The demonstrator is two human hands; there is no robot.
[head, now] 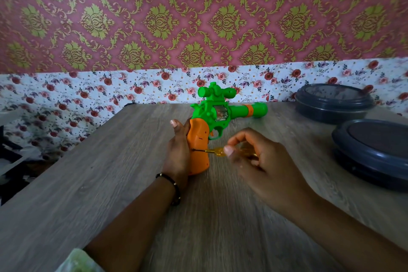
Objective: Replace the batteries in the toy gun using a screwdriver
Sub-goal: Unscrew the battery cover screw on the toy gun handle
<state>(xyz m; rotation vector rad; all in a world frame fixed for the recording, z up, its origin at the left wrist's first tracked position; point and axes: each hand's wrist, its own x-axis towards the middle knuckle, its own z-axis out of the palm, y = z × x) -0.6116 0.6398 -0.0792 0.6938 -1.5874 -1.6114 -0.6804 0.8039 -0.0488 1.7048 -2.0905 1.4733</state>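
Note:
A green toy gun point(217, 108) with an orange grip point(198, 148) stands upright on the wooden table point(110, 183), its barrel pointing right. My left hand point(177, 150) wraps the back of the orange grip and holds it steady. My right hand point(256, 161) pinches a small screwdriver point(217, 151) with a clear yellow handle. Its thin metal tip touches the side of the orange grip about halfway down. The far end of the handle is hidden inside my fingers.
Two dark grey round lidded containers sit at the right, one at the back point(333, 101) and one nearer point(373, 150). A floral-papered wall point(88, 93) runs behind the table. The table's left edge slants from the back centre toward the near left.

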